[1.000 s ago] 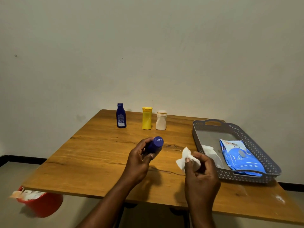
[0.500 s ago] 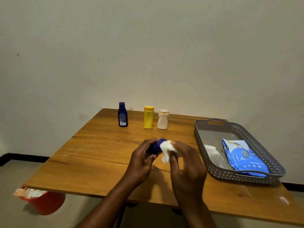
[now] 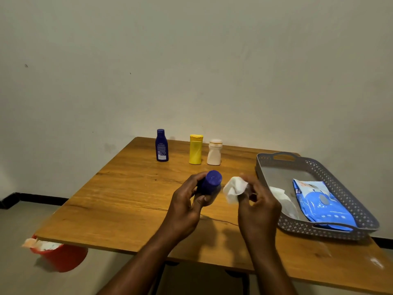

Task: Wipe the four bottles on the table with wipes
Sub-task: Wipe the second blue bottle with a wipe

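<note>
My left hand (image 3: 187,203) grips a dark blue bottle (image 3: 210,183) above the middle of the wooden table (image 3: 119,201), its cap end pointing away from me. Just right of it, my right hand (image 3: 258,207) pinches a crumpled white wipe (image 3: 235,188), a small gap away from the bottle. Three more bottles stand upright in a row at the table's far edge: a dark blue bottle with a label (image 3: 162,145), a yellow bottle (image 3: 195,149) and a short cream-white bottle (image 3: 215,152).
A grey perforated tray (image 3: 331,167) sits on the table's right side, holding a blue pack of wipes (image 3: 321,203) and a loose white wipe (image 3: 280,195). A red bin (image 3: 61,257) with used wipes stands on the floor under the left front corner.
Half a second ago the wipe was pressed on the bottle's cap; now my right hand has drawn it away to the right. The bottle stays held in my left hand.
</note>
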